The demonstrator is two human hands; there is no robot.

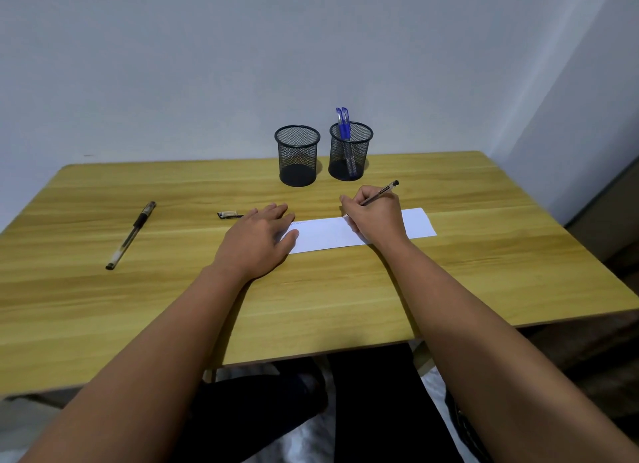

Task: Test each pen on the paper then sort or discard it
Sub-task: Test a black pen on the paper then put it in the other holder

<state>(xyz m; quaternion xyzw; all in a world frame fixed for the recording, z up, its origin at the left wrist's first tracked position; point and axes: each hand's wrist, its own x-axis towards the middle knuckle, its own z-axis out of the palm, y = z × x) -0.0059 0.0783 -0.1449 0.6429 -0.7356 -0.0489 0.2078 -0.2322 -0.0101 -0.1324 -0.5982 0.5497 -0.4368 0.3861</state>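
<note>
Pen (379,193) gripped in the right hand (375,219), fingers closed round the lower barrel, tip down on the strip of white paper (416,223) near its middle, back end tilted up and away toward the right. Left hand (261,236) laid flat, fingers spread, nothing held, pressing the paper's left end to the wooden table (345,289). Best done, by the look of it, with that left palm kept firmly down so the narrow strip cannot slide under the stroke; short, light scribbles on a bare stretch of paper, clear of the faint marks near the left end, so any fresh ink reads plainly; several strokes before judging the pen dead. Whether ink is flowing cannot be told: tip hidden behind the hand. Counted: pens, four in all, namely one in the hand, one capped black pen (131,235) lying well apart on the left of the table, two blue pens (343,124) standing in the right mesh cup (351,151). Mesh cups, two, side by side at the far edge, the left mesh cup (297,155) holding nothing visible. Loose pen cap (229,214), one, just beyond the left hand. Paper, one strip.
</note>
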